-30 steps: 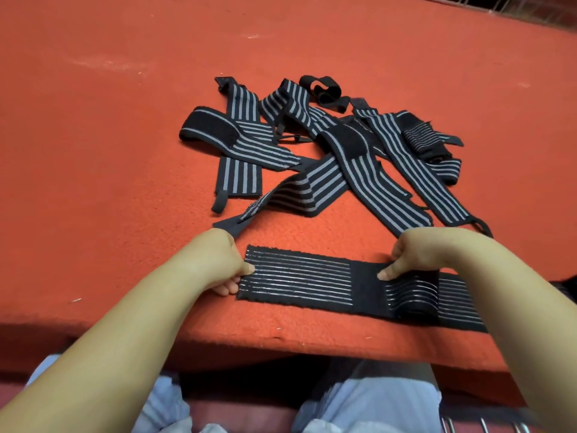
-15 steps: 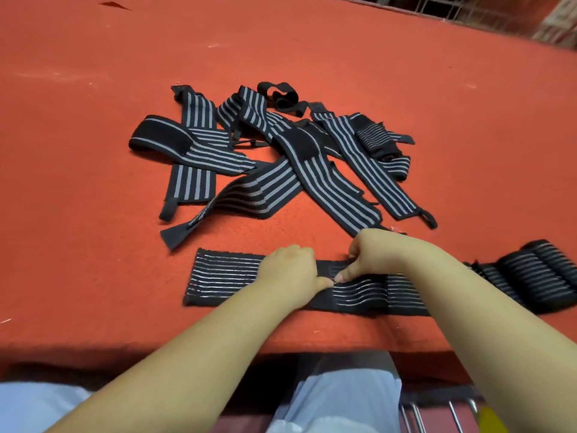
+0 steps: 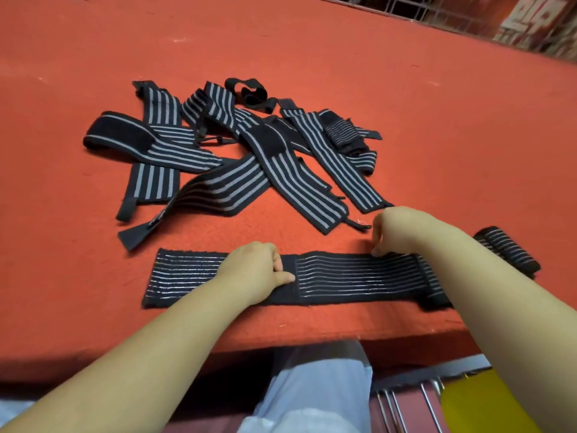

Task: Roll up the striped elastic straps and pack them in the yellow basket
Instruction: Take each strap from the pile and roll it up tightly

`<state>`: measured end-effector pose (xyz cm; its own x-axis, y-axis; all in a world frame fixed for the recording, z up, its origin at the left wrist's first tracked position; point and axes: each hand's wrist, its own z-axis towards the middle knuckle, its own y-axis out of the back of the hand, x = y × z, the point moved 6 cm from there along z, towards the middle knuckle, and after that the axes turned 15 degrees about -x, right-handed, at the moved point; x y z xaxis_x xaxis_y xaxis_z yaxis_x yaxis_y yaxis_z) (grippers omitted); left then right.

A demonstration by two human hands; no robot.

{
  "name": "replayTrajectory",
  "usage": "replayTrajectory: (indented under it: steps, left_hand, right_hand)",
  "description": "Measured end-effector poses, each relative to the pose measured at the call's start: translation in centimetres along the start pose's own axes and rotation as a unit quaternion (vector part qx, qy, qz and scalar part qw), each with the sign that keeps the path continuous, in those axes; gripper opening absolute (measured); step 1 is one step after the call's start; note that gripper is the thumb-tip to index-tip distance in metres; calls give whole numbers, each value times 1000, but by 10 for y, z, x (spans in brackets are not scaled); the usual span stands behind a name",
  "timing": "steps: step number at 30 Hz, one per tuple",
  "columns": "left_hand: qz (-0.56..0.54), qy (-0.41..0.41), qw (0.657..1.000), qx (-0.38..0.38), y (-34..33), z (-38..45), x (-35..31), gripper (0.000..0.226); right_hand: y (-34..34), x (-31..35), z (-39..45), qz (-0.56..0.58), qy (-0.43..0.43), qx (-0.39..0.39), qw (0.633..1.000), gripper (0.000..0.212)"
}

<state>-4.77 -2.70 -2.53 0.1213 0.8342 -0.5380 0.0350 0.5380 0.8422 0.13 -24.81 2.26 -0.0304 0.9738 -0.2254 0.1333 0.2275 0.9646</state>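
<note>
Our left hand (image 3: 259, 270) slid inward, curled, pressing flat strap (image 3: 356, 276); right hand (image 3: 396, 229) pinches far edge, moved rightward. Strap stretched out, rolling not yet begun.

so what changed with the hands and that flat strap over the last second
The left hand slid from the flat strap's left end to its dark middle patch and presses there. The right hand moved away along the strap's far edge, so the stretch between the hands is now longer and flat. The loose pile and the rolled strap stayed put.
</note>
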Motion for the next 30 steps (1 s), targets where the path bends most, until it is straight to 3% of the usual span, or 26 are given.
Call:
replayTrajectory:
  steps: [4, 9, 13, 17, 19, 24, 27, 30]
  left_hand:
    - [-18, 36, 999, -6, 22, -9, 29, 17]
    - [85, 178, 975, -101, 78, -25, 104, 32]
    - [124, 229, 962, -79, 81, -37, 126, 49]
    - [113, 209, 968, -75, 81, -43, 130, 38]
    - [107, 194, 969, -108, 83, -42, 126, 34]
    - [-59, 157, 959, -230, 86, -29, 110, 21]
    - [-201, 149, 930, -268, 83, -19, 102, 16]
    - [-324, 156, 896, -261, 76, -17, 98, 11]
  right_hand:
    - [6, 39, -1, 154, 43, -38, 986, 23]
    - [2, 118, -13, 321, 120, -24, 939, 26]
    - [-5, 153, -10, 328, 130, -34, 935, 32]
    - [-3, 178, -17, 259, 129, -34, 957, 35]
    - [-2, 180, -24, 221, 121, -58, 966, 34]
    - [-11, 170, -58, 286, 24, -63, 956, 30]
    - [-19, 179, -84, 400, -14, -28, 916, 30]
    - [-27, 199, -106, 476, -4, 34, 879, 15]
